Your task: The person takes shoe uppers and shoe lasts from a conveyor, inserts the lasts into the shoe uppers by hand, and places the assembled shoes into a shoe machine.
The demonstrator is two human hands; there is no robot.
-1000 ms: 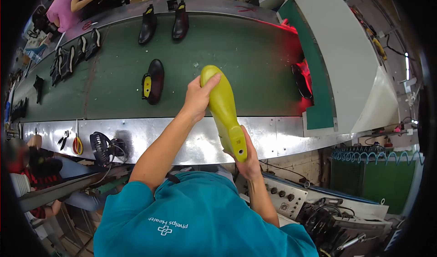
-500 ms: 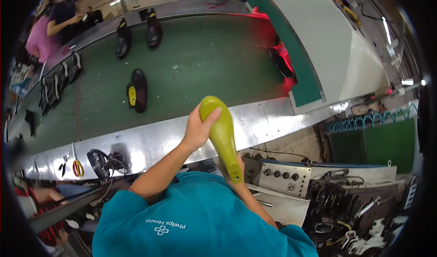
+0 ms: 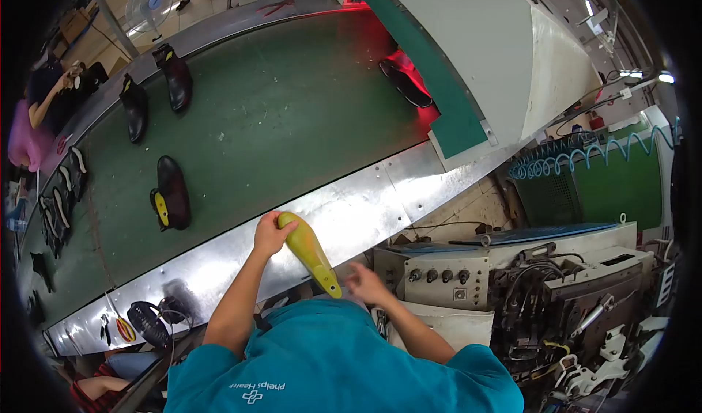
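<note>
Your left hand alone pinches the yellow-green plastic shoe last; it may slip, because your spread right hand supports nothing.

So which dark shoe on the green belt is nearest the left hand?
The lone shoe to the left of the left hand; a pair stands farther back, another shoe is in red light.

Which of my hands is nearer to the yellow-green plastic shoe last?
Left. Your left hand holds the yellow-green plastic shoe last by its toe end; your right hand is just right of its heel end, seemingly not touching.
</note>
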